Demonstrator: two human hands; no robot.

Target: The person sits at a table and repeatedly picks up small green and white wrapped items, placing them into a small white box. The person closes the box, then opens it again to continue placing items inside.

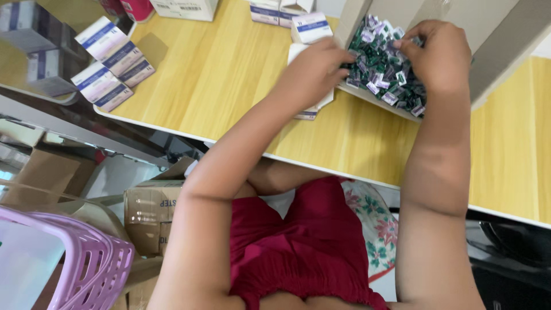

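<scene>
An open cardboard box [493, 54] lies tilted on the wooden table [229, 74], filled with many small green, purple and white packets [383, 66]. My left hand [313, 72] reaches into the left side of the pile, fingers closed on packets. My right hand [437, 54] rests on the upper right of the pile, fingers pinched around several packets. A small white and blue carton [310, 109] lies under my left wrist, mostly hidden.
White and blue cartons are stacked at the table's far left [109, 60] and along the back edge [287, 14]. A pink plastic basket [74, 258] and brown cardboard boxes [149, 209] stand on the floor at the left.
</scene>
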